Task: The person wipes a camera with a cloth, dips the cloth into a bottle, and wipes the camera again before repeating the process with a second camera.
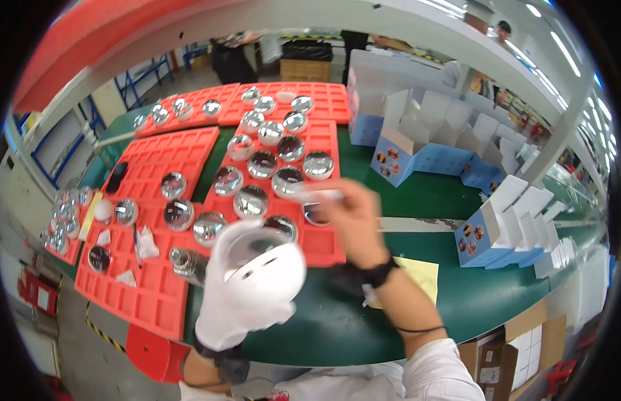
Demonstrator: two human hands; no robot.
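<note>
My left hand [222, 313], in a white glove, is closed round a white round device [275, 275] with a glossy dome and dark slots on its white face. It is raised above the near edge of the bench. My bare right hand [358, 224] is beyond it to the right, fingers pinched on a small white piece [318, 195], blurred, perhaps cloth or tissue. Below that hand, a shiny dome [316, 214] sits partly covered in a red tray [324, 246]. Several other mirror-like domes, such as this dome [251, 201], rest in the tray cells.
Further red trays [150, 302] spread left and back on the green bench [310, 314]. A small bottle [187, 264] stands by my left hand, near crumpled white tissue [147, 243]. Blue-and-white open boxes [481, 237] stand at right, beyond a yellow paper [421, 277]. A cardboard carton [518, 351] sits below.
</note>
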